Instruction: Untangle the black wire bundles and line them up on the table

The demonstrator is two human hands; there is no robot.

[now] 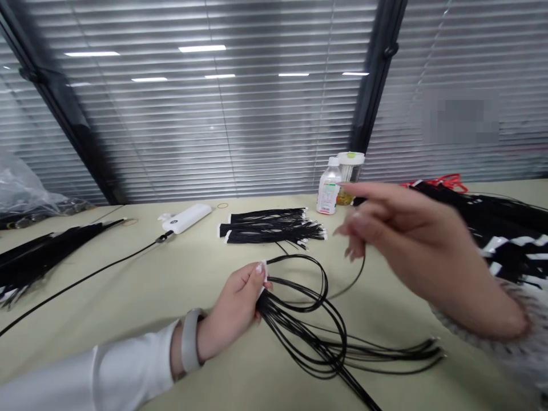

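Observation:
My left hand (240,294) is closed around the white-banded end of a bundle of black cords (299,328) above the table. Several of these cords bend into loops to the right of the hand, and others trail off toward the lower right. Raised at the right, my right hand (415,245) pinches a single black cord (358,275), its index finger stretched out to the left. That cord curves down from the fingers toward the loops. Its pinched tip is hidden by the fingers, which are slightly blurred.
Banded bundles of black cords (269,226) lie at the table's back. Behind my right hand stand a white-labelled bottle (327,191) and a lidded jar (354,165). A white device (192,217) with a black cable is at left. More black cords (454,220) pile up at right.

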